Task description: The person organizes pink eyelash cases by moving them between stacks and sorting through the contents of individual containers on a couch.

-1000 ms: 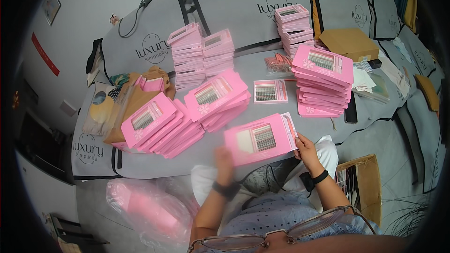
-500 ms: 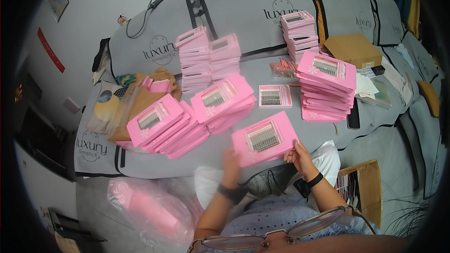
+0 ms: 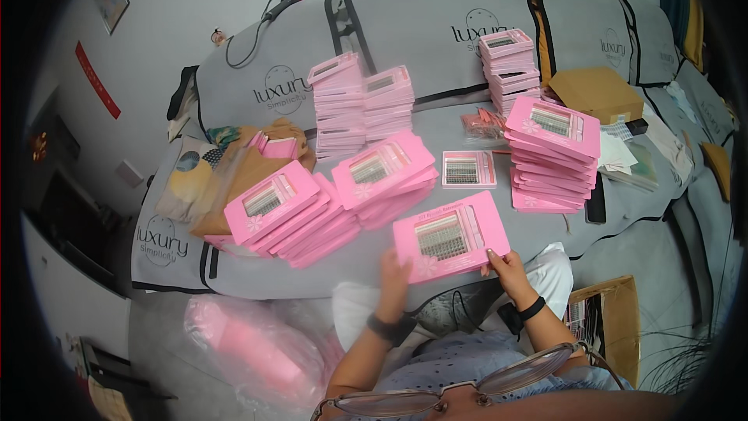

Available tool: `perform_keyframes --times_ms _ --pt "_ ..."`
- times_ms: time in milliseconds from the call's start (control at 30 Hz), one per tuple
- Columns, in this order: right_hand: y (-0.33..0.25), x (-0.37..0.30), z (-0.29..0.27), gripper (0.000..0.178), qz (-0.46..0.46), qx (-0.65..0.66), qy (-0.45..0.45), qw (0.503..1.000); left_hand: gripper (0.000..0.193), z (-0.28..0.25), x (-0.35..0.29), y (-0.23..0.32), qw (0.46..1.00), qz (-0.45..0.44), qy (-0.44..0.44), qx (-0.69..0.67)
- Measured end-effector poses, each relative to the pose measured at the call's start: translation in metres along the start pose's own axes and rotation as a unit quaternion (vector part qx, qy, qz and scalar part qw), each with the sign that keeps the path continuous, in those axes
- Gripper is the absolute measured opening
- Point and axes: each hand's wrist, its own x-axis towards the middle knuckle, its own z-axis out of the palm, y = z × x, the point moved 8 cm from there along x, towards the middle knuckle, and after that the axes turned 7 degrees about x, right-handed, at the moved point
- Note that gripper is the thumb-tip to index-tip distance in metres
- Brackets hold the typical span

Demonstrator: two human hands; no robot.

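In front of my lap a pink eyelash box is held tilted, its clear window showing rows of dark lash clusters. My right hand is closed on its lower right corner, thumb on the front. Blurred by motion, my left hand is at the box's lower left edge; its fingers cannot be made out. Just beyond lies a single lash tray without a pink sleeve. Fanned piles of pink boxes and another pile lie to the left, and a tall stack of pink boxes stands to the right.
Stacks of lash trays lean by the grey-covered sofa back, with another tray stack farther right. A brown carton, a dark phone and a brown bag lie around. On the floor are a plastic bag and an open cardboard box.
The whole view has shifted slightly, with things appearing lower and to the right. My right hand still holds the box; my left hand remains blurred at its left edge.
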Motion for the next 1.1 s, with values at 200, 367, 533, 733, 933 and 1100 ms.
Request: perform_keyframes --times_ms 200,367,533,733,933,1100 --pt "-0.021 0.028 0.025 0.02 -0.02 0.042 0.015 0.999 0.051 -0.016 0.02 0.083 0.992 0.082 -0.036 0.085" --pt "-0.08 0.095 0.094 0.024 -0.082 0.096 0.012 0.992 0.061 -0.059 0.062 0.154 0.976 0.153 0.111 0.104" --pt "-0.065 0.18 0.114 0.026 -0.057 0.041 -0.006 0.998 0.062 -0.081 0.088 0.164 0.969 0.119 0.165 0.141" --pt "-0.014 0.168 0.064 0.036 -0.167 -0.141 0.12 0.968 0.053 -0.038 0.033 0.165 0.829 0.275 0.235 0.426" --pt "0.027 0.081 0.033 0.039 -0.097 -0.613 -0.161 0.767 0.061 0.07 -0.002 0.062 0.797 0.277 -0.22 0.489" --pt "0.022 0.023 0.032 0.055 -0.153 -0.598 -0.151 0.772 0.065 0.082 -0.014 0.017 0.696 0.27 -0.222 0.627"
